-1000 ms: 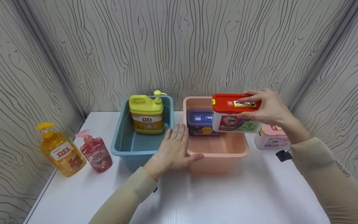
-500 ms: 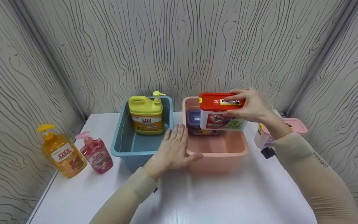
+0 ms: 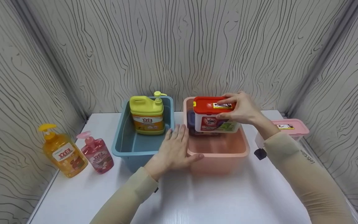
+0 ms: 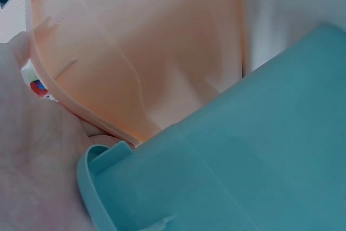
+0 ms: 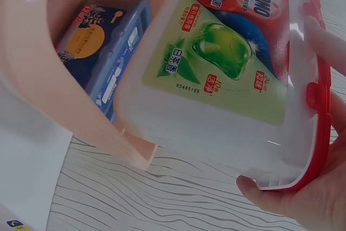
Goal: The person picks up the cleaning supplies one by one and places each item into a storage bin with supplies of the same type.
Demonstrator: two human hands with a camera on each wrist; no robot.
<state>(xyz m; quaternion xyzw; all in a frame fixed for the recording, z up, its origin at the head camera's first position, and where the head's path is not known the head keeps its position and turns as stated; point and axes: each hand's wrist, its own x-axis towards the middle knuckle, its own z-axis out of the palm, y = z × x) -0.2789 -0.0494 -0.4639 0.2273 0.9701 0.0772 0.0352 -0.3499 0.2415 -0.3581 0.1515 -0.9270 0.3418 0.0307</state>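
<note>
Red-lidded OMO capsule tub point(image 3: 210, 121), held over the peach plastic basin point(image 3: 218, 155)

Principal item: the red-lidded OMO capsule tub, white-bodied, its label showing a green capsule. Position: lid uppermost, above the rear part of the peach plastic basin; contact with the basin cannot be told.
Right hand point(image 3: 242, 109): grip closed about the tub's lid end, thumb to the near side, fingers over the lid.
Left hand point(image 3: 173, 150): grip wide and holding nothing, fingers straight, palm down across the facing rims of the two basins.
In the peach basin: one dark blue tub point(image 5: 102, 60), label with yellow disc, partly hidden by the OMO tub in the head view.
Blue plastic basin point(image 3: 138, 153), set just beside: contains one yellow-green pump jug point(image 3: 148, 116), upright.
On the white worktop point(image 3: 179, 202), left: amber pump bottle point(image 3: 65, 157); pink pump bottle point(image 3: 98, 156), near it.
Right: pink-lidded tub point(image 3: 292, 127), partly behind the right sleeve point(image 3: 297, 171).
Surround: wood-grain-patterned wall panels point(image 3: 179, 53).
</note>
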